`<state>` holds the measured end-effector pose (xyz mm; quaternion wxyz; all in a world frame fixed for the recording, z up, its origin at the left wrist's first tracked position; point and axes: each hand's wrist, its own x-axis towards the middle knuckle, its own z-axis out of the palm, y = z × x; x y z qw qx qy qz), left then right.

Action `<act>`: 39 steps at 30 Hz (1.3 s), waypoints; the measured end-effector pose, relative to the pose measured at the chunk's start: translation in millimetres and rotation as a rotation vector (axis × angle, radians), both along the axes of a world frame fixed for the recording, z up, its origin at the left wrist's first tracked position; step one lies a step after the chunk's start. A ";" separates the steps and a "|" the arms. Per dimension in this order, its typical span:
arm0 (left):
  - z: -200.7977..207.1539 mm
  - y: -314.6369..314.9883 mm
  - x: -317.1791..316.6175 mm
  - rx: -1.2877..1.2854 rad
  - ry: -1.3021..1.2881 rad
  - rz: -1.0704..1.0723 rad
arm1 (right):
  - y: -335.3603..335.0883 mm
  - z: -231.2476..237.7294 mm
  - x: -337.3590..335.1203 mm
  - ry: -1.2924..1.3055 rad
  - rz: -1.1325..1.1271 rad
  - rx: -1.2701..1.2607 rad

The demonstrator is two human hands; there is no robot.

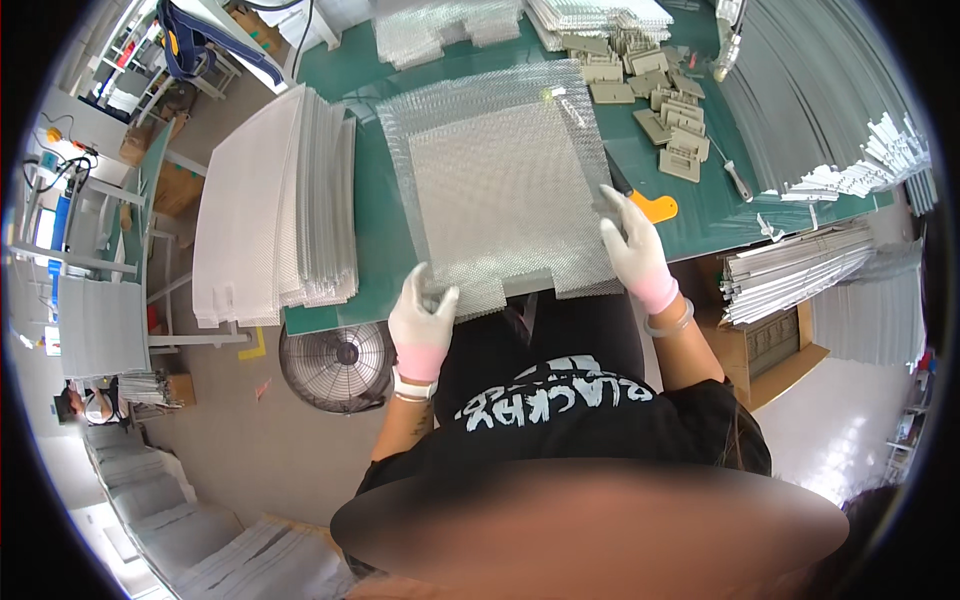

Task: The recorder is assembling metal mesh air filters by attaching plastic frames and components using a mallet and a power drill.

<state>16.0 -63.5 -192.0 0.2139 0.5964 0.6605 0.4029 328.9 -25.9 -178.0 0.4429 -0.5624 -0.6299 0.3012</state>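
Note:
A silvery mesh sheet (398,150) lies flat on the green table in front of me, with a paler, finer mesh panel (500,180) in its middle. The near edge has a notch, partly over the table's front edge. My left hand (422,318), in a white glove with a pink cuff, is at the near left corner, thumb and fingers apart. Beside the right edge is my right hand (636,248), gloved alike, its fingers spread and fingertips at the mesh. A tool with a yellow-orange handle (655,208) lies just beyond it, its dark end partly under the sheet.
A tall stack of white mesh panels (255,205) stands left on the green table (375,235). Beige plastic plates (680,140) and a screwdriver (738,180) lie right, near long grey strips (810,90). A floor fan (338,365) and cardboard box (785,365) are below.

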 end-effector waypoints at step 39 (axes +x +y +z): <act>-15.9 32.6 -6.5 -0.033 0.850 -0.380 | 93.9 3.4 65.2 -1.087 -0.139 -0.172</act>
